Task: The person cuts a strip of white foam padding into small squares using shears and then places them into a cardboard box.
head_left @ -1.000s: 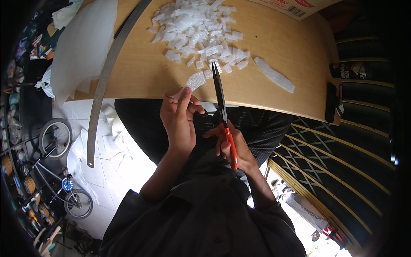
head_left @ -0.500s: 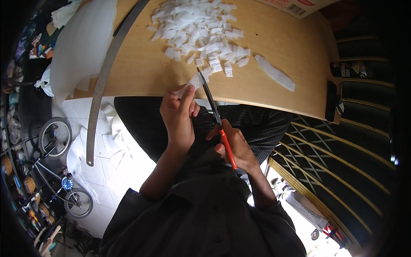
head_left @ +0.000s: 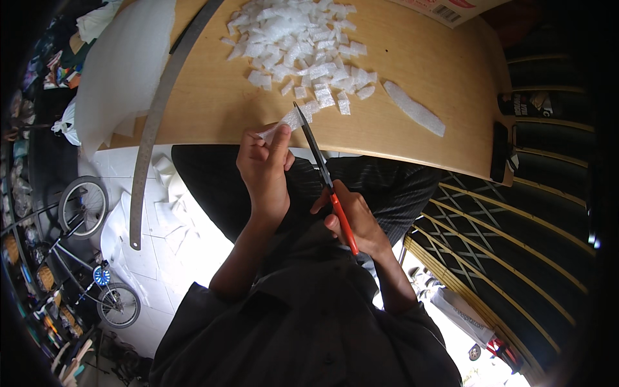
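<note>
My left hand (head_left: 265, 161) pinches a narrow strip of white foam (head_left: 278, 127) between thumb and fingers, just over the table's near edge. My right hand (head_left: 356, 222) is wrapped round the red handles of a pair of scissors (head_left: 320, 158). The dark blades point up and slightly left, their tips lying at the strip's far end. Past the tips spreads a heap of small cut foam pieces (head_left: 290, 45). A longer loose foam strip (head_left: 414, 108) lies on the tabletop to the right of the heap.
A long metal ruler (head_left: 155, 116) crosses the wooden table (head_left: 425, 58) at left and overhangs its edge. Beside it lies a large foam sheet (head_left: 122, 71). A printed carton (head_left: 451, 9) stands at the far right. On the floor at left is a bicycle (head_left: 97, 258); a folding metal gate (head_left: 503, 226) runs along the right.
My left hand has shifted slightly left with the foam strip. The scissors have tilted a little left at their tips, while my right hand stays nearly in place.
</note>
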